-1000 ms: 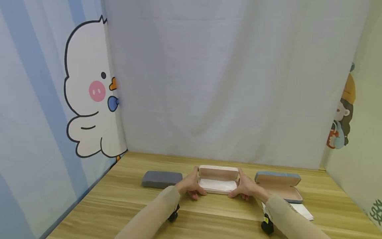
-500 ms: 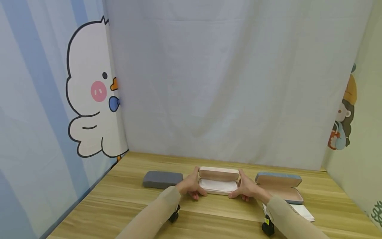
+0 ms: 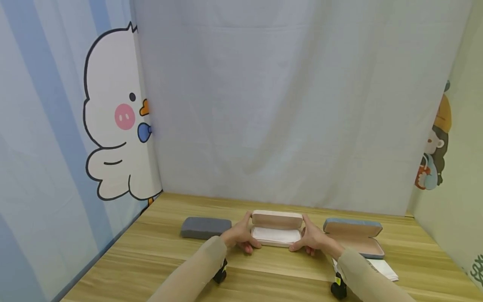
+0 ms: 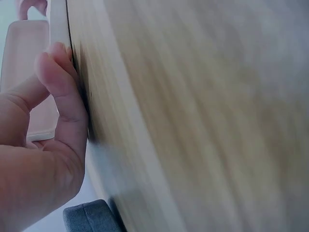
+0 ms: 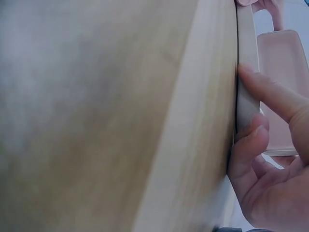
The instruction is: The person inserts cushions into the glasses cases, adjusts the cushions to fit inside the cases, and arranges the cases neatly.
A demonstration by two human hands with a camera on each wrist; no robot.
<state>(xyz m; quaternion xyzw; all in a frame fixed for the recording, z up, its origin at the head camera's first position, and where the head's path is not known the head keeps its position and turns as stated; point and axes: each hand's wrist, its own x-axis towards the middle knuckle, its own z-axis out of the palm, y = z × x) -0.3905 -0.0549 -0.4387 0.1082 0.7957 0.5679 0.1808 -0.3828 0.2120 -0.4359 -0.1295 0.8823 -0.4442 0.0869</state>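
A cream glasses case [image 3: 277, 221] with a pinkish lining stands with its lid up in the middle of the table, in the head view. Inside its base lies a folded white cloth [image 3: 274, 235]. My left hand [image 3: 240, 235] grips the case's left end, thumb at the front edge and a finger up by the lid. Mirroring it, my right hand [image 3: 313, 235] grips the right end. Both wrist views show the raised lid [image 4: 26, 63] from low beside the table, with the thumb and fingers against the case's front and end.
To the left, close by my left hand, is a closed grey glasses case [image 3: 205, 227]. An opened blue glasses case [image 3: 354, 243] stands at the right, with a white cloth [image 3: 384, 269] in front of it, partly under my right sleeve. A pale curtain [image 3: 286, 105] hangs behind the table [image 3: 271, 272].
Both hands keep their hold on the cream case, and it stays in place. The whole view shifts only slightly.
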